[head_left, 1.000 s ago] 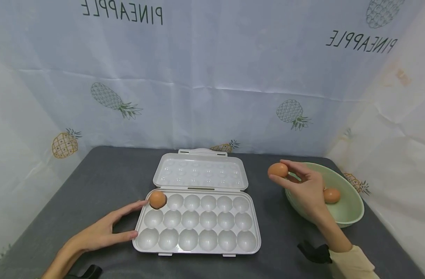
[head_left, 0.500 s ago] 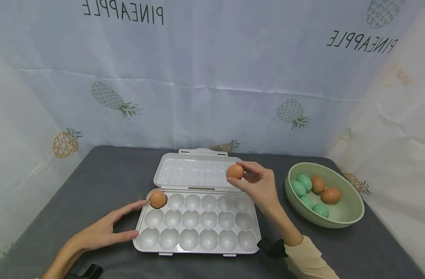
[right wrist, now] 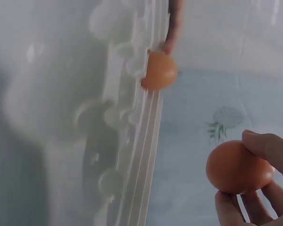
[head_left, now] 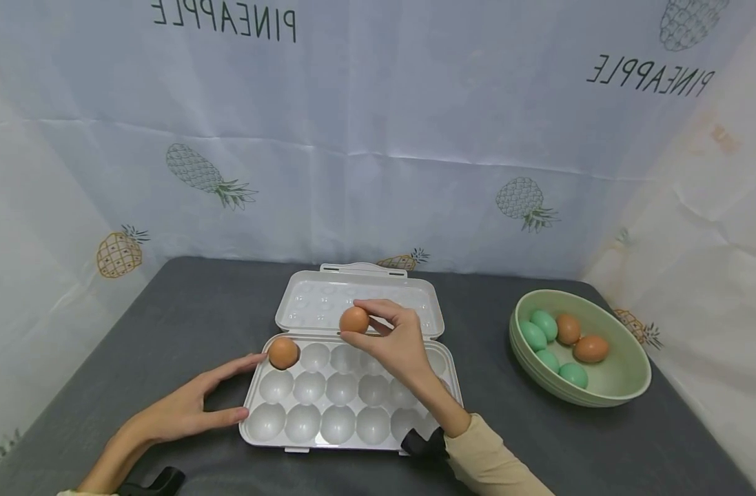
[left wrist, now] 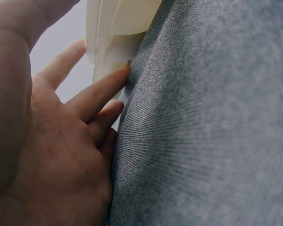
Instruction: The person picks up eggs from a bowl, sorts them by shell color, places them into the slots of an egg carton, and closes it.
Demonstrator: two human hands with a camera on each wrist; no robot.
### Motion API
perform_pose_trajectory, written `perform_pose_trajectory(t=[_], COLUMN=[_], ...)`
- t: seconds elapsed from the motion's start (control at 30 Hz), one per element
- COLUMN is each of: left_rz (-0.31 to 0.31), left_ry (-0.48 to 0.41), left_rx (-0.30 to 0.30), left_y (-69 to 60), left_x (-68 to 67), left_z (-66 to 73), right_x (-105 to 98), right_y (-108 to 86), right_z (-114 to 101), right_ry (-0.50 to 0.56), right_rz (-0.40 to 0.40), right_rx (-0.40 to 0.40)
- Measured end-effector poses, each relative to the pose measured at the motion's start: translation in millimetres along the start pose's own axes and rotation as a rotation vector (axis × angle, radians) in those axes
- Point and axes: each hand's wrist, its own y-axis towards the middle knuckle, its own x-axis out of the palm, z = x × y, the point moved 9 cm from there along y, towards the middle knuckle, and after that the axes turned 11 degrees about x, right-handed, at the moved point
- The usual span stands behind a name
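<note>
A brown egg [head_left: 354, 320] is pinched between the thumb and fingers of my right hand [head_left: 397, 344], held above the back edge of a white egg tray [head_left: 249, 413]. The right wrist view shows this egg [right wrist: 238, 167] gripped at its sides, apart from the tray. Another brown egg [head_left: 283, 353] sits in the tray's back-left cup. My left hand [head_left: 182, 406] touches the tray's left edge with extended fingertips and thumb. In the left wrist view the fingers [left wrist: 101, 94] reach toward the tray's side. My right hand and forearm hide part of the tray's right cups.
The tray's lid [head_left: 303, 303] lies folded back behind it. At the right stands a pale green bowl [head_left: 619, 372] with several green eggs [head_left: 573, 375] and two brown eggs [head_left: 591, 348]. A pineapple-print curtain [head_left: 378, 172] hangs behind the dark table [head_left: 508, 434].
My right hand has carried the brown egg leftward from beside the bowl to above the tray. My left hand stays at the tray's left edge.
</note>
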Motion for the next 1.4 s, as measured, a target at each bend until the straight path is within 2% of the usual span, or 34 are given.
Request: perform_pose_trajectory(t=[0.17,0.37,0.47,0.63,0.87,1.07,1.27,1.4], left_rz=[0.000,-0.007,-0.005,-0.006,-0.012,-0.004,-0.008,-0.010], left_ry=[0.003,-0.015,-0.023,-0.021,-0.033,-0.037,-0.018,-0.010], left_rx=[-0.018,-0.004,-0.001,-0.019,-0.033,-0.013,-0.030,-0.035], left_y=[-0.3,0.3,0.6,0.1,-0.6,0.8,0.1,-0.4], left_x=[-0.1,0.3,-1.1,-1.9,-0.1,-1.0,-0.3,0.3], left_z=[-0.8,-0.4,0.2,-0.6,-1.7,0.5,-0.8,-1.7], right_x=[23.7,47.5,56.1,65.2,72.6,74.8,77.0,77.5], right_y=[0.8,-6.0,-10.1,-10.4,-9.3,-7.6,-8.1,-8.6], right_z=[2.6,2.0,0.2,7.2,28.3,30.9,33.5,34.9], right_ry=[0.006,-0.009,-0.008,-0.014,-0.034,-0.091,-0.133,-0.221], right_rz=[-0.061,-0.147,-0.164,-0.136,-0.093,-0.091,-0.106,-0.078], right_rx=[0.021,0.114,0.108,0.051,0.054,0.007,-0.020,-0.066])
